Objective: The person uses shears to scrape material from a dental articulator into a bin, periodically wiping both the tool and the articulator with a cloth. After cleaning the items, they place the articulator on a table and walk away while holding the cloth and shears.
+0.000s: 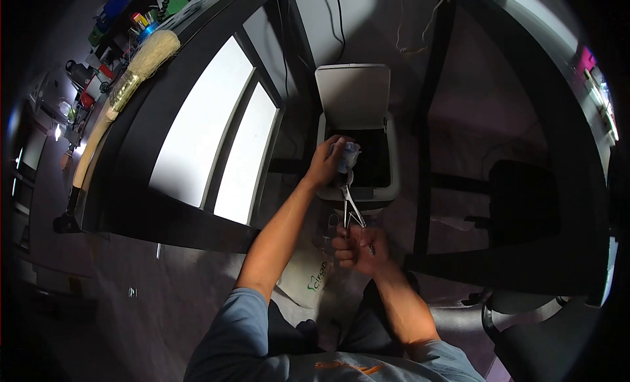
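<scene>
In the head view my left hand (323,162) is closed round a crumpled, pale bluish-white wad (350,157), like tissue or thin plastic. This wad is over the front part of an open bin (394,162), whose lid (354,93) stands raised at the back. Lower down, my right hand (362,249) grips the handles of silvery metal pliers (354,210). Their jaw end points up and away from me, right at the underside of the wad. My left fingers partly hide the wad.
Black-framed tables stand left (216,218) and right (512,257). A long-handled brush (128,83) lies along the left table's edge. Below my hands is a pale bag (305,280) with green print. A dark chair (538,336) stands at the lower right.
</scene>
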A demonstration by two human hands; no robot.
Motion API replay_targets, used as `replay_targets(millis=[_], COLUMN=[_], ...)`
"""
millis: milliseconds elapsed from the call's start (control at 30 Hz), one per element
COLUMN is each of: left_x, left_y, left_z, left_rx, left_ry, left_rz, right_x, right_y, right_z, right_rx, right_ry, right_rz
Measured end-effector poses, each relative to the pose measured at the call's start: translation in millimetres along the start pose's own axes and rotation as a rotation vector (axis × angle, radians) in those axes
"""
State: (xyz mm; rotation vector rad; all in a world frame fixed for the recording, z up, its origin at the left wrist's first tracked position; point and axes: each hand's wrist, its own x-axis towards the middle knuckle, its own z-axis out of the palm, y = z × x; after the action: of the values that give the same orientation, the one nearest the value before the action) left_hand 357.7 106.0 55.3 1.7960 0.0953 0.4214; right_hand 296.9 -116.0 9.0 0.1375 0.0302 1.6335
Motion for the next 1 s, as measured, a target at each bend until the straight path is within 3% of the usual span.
replay_targets(millis=[233,400,533,700,1000], left_x=[4,4,6,5,10], left_y=[-2,10,3,1,18], left_z=[-2,-5,-6,-1,-4], left_rx=[0.007,0.052,0.095,0.147,0.174], left_ry=[-0.025,-0.047,-0.005,0.077,-0.018], left_rz=[-0.022,-0.028,0.021,0.019,0.033], right_x=[1,3,3,8,-2], right_y=[3,4,-1,4,-7], right_z=[0,11,12,14,17], right_rx=[0.034,-0.038,-0.125,-0.123,-0.064], right_ry=[-0.066,0.028,0.112,0.073,0.057], right_rz=[0.003,-0.011,-0.007,-0.032,0.010])
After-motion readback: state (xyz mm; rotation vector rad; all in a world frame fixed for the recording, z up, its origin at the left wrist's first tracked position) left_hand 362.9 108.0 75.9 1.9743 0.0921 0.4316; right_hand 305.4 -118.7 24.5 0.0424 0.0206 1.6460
